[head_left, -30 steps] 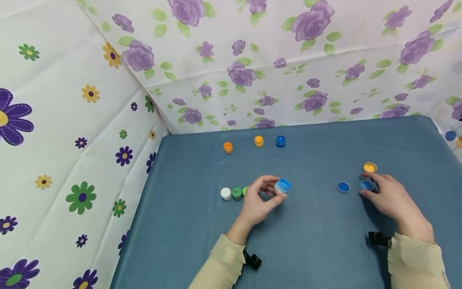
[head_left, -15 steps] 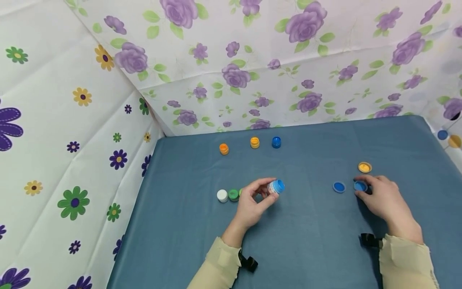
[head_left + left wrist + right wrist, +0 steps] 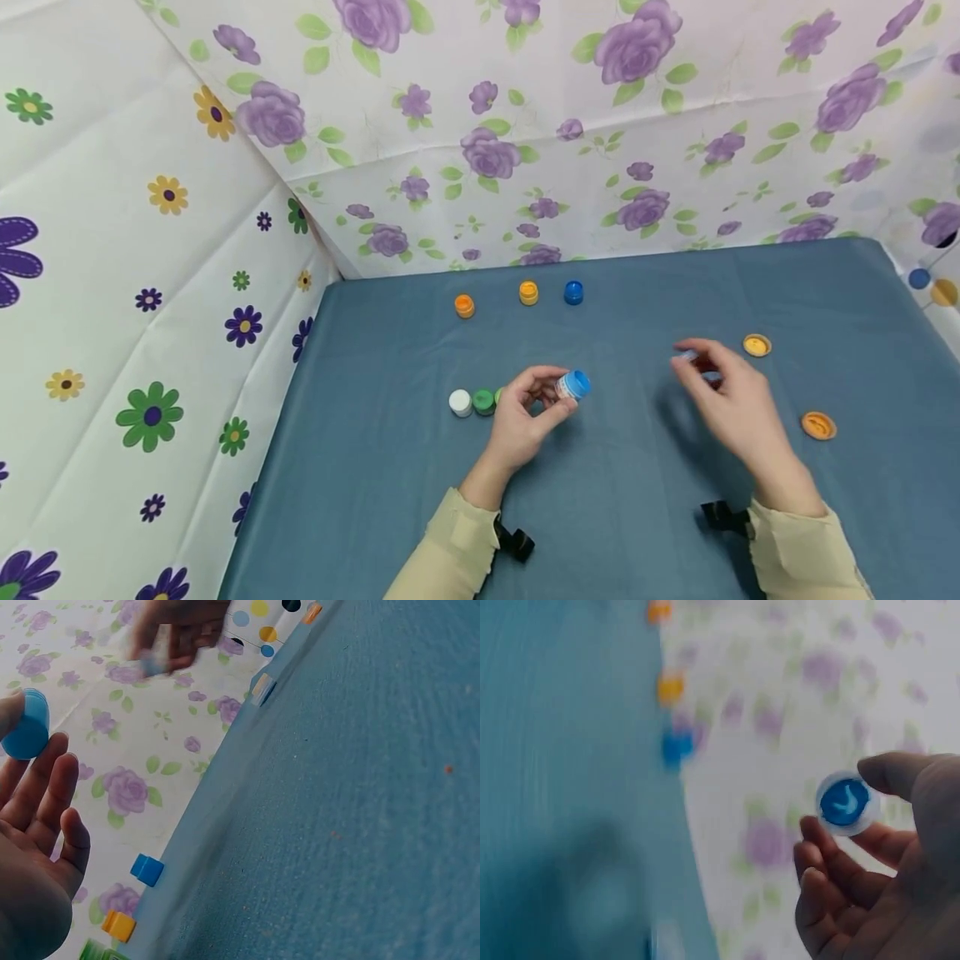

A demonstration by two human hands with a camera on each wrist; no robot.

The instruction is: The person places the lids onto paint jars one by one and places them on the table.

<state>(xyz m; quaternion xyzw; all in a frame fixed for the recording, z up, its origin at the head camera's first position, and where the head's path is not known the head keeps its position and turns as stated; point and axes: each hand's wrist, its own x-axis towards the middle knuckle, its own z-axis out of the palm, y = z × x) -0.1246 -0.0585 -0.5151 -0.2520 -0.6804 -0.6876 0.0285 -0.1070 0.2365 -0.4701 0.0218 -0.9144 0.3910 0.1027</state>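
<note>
My left hand (image 3: 528,412) pinches a small light-blue paint jar (image 3: 576,384) between thumb and fingers, its open mouth tilted up and to the right. In the left wrist view the jar (image 3: 28,727) is held at its sides. My right hand (image 3: 731,400) is raised over the table, pinching a round jar lid (image 3: 845,802) by its rim; blue paint shows inside it in the right wrist view. Beside the left hand, a white jar (image 3: 461,403) and a green jar (image 3: 483,402) stand in a row, with another green one mostly hidden behind the fingers.
Along the back stand an orange jar (image 3: 464,306), a yellow jar (image 3: 528,292) and a dark-blue jar (image 3: 573,292), all without lids. A yellow lid (image 3: 757,345) and an orange lid (image 3: 818,426) lie upturned at right. Flowered cloth (image 3: 450,208) hangs behind the table.
My right hand has picked up the lid from the table and moved left with it, uncovering the orange lid. The left hand keeps hold of the jar, almost still.
</note>
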